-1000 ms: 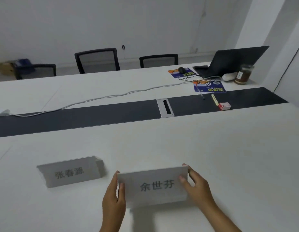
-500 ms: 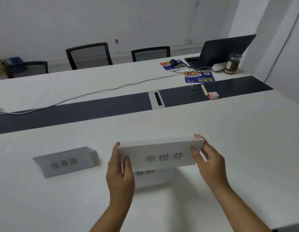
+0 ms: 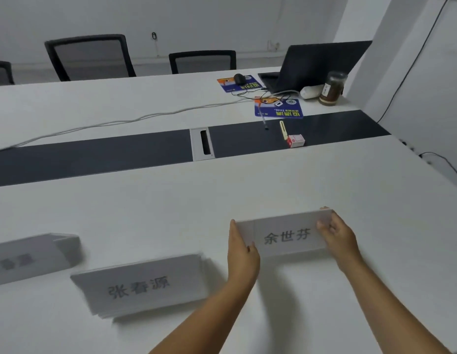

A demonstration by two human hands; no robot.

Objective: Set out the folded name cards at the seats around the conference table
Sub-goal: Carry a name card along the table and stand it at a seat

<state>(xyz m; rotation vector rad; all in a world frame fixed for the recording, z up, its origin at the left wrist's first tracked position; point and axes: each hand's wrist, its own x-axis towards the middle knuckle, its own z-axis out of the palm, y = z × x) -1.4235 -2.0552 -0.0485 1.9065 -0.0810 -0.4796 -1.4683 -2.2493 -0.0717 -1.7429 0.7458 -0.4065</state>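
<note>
Head view: left hand [image 3: 244, 249] and right hand [image 3: 337, 232] pinch ends of folded white paper name card [image 3: 286, 236], lower right, over smooth white counter [image 3: 324, 180]; flat card stack [image 3: 143, 287] lower left.

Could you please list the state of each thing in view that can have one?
Card 余世芳: held at both ends, print toward the camera.
Left hand: grips its left end.
Right hand: pinches its right end.
Stack of cards 张春源: lying on the table.
Left card: standing, blurred.
Laptop: open.
Jar: upright.
</note>
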